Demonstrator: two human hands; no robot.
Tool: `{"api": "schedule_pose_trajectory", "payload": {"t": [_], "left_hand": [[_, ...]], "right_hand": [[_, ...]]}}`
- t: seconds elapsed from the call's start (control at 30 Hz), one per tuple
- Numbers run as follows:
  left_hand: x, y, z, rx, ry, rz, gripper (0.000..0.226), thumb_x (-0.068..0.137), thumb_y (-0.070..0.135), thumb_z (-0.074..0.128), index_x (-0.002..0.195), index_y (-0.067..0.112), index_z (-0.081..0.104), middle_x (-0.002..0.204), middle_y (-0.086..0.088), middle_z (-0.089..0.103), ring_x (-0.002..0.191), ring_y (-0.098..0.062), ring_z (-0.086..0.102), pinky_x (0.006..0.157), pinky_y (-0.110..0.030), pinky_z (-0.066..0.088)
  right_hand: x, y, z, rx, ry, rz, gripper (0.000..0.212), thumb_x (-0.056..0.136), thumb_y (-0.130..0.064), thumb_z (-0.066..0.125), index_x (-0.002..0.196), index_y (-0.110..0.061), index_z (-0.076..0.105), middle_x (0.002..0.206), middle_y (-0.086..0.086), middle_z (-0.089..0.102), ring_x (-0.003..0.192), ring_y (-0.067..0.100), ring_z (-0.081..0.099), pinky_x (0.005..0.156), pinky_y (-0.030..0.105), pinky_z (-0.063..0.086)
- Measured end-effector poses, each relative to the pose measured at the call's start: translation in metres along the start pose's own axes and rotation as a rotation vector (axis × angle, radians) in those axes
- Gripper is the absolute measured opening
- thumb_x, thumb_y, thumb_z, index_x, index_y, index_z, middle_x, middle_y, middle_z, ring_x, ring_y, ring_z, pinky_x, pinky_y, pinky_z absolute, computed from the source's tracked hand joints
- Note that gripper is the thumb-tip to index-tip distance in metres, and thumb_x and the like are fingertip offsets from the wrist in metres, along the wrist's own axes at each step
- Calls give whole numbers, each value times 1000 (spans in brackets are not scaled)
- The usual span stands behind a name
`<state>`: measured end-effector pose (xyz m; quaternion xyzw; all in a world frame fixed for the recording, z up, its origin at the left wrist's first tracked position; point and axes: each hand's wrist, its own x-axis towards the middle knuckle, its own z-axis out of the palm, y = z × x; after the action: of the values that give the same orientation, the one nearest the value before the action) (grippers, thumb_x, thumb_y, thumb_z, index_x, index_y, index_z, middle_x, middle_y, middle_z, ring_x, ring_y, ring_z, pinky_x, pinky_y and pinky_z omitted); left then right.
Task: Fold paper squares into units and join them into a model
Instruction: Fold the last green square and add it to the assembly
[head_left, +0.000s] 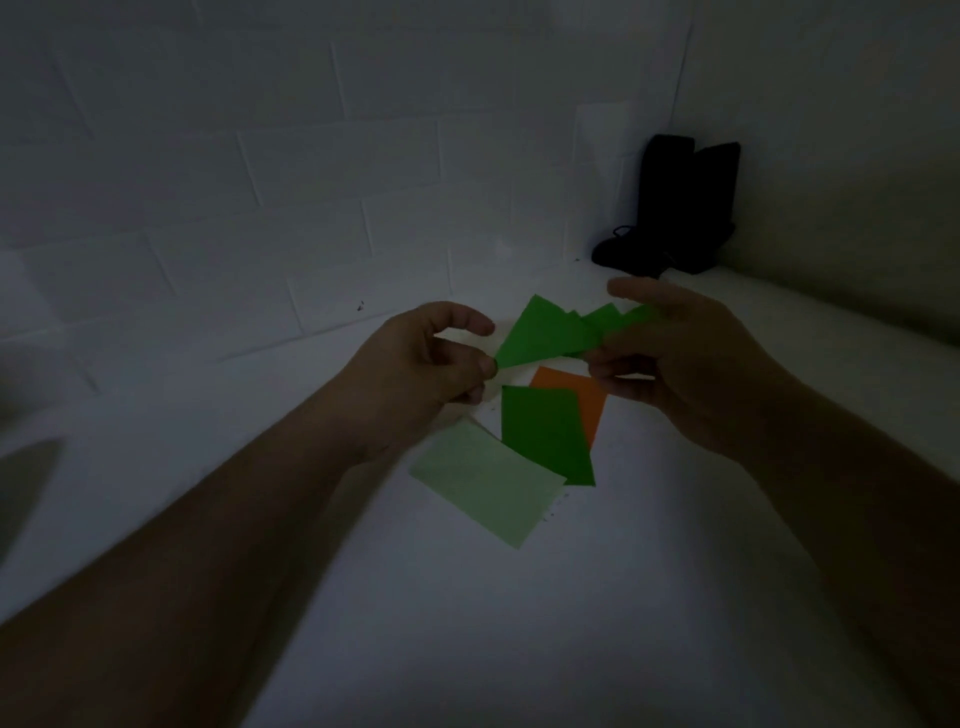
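I hold a folded green paper piece (550, 332) in the air above the white surface. My left hand (415, 364) pinches its pointed left tip between thumb and fingers. My right hand (675, 358) grips its right end, where several green points stick up. Below them three sheets lie flat and overlapping: a dark green sheet (548, 431) in the middle, an orange sheet (584, 395) partly under it on the right, and a pale green sheet (488, 483) nearest me. The light is dim.
A black object (675, 208) stands in the far right corner against the wall. A white tiled wall (260, 182) rises behind the white surface (519, 623).
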<state>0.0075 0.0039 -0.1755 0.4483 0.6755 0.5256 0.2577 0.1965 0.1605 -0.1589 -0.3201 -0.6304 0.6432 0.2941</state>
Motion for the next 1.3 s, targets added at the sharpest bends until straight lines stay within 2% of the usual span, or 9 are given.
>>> {"api": "schedule_pose_trajectory", "payload": {"t": [0.07,0.2,0.33,0.5,0.67,0.83,1.03,1.17,1.3], "left_hand": [[0,0,0,29,9,7,22,94,8,71,111,22,68,91,-16,76,80,-24,71,97,-62,54],[-1,-1,2,15,42,37,13,97,3,65,101,15,68,87,-13,72,77,-19,69,97,-51,57],[0,-5,6,65,104,67,14,94,10,69,99,23,70,83,-9,75,77,-23,71,93,-58,57],[0,-4,12,49,103,48,14,92,9,71,101,20,69,82,-8,76,79,-25,74,92,-56,58],[-1,-4,13,45,92,45,11,92,5,72,98,14,75,82,-11,74,73,-23,68,88,-53,60],[1,-7,13,35,99,45,15,92,3,71,96,16,78,79,-5,73,71,-17,66,83,-42,61],[5,-12,15,76,96,75,25,97,2,61,99,20,79,92,6,78,84,-9,68,82,-28,56],[5,-17,17,468,67,87,18,99,30,64,112,36,75,103,21,71,85,11,63,74,0,39],[4,-15,20,683,-50,110,42,98,49,61,137,33,63,125,5,65,106,-5,60,83,-14,36]], "right_hand": [[0,1,-1,-32,-15,-7,46,87,7,64,124,-19,66,86,14,76,78,25,71,80,41,62],[3,3,-5,-111,65,-68,29,93,1,60,108,-22,71,85,8,75,79,21,71,72,34,60],[4,11,-3,-386,240,-373,19,94,-8,65,102,-24,72,90,1,72,81,17,69,70,30,56],[0,19,5,-643,160,-591,20,90,-11,72,102,-27,70,92,-12,66,78,4,63,64,11,48],[5,18,-3,-605,137,-444,22,89,-23,74,107,-34,66,98,-11,64,83,5,61,64,15,43],[7,19,-5,-495,42,-225,23,86,-18,79,102,-31,69,86,-2,70,68,11,61,50,15,47],[13,8,-27,-429,74,-179,14,83,-14,80,91,-24,73,84,-1,73,70,9,64,63,22,48],[26,12,-57,-513,241,-166,15,81,-20,84,91,-24,75,88,2,73,77,13,66,72,28,54],[31,21,-70,-702,262,-131,20,82,-26,83,99,-26,73,101,0,71,93,16,66,91,36,53]]}}
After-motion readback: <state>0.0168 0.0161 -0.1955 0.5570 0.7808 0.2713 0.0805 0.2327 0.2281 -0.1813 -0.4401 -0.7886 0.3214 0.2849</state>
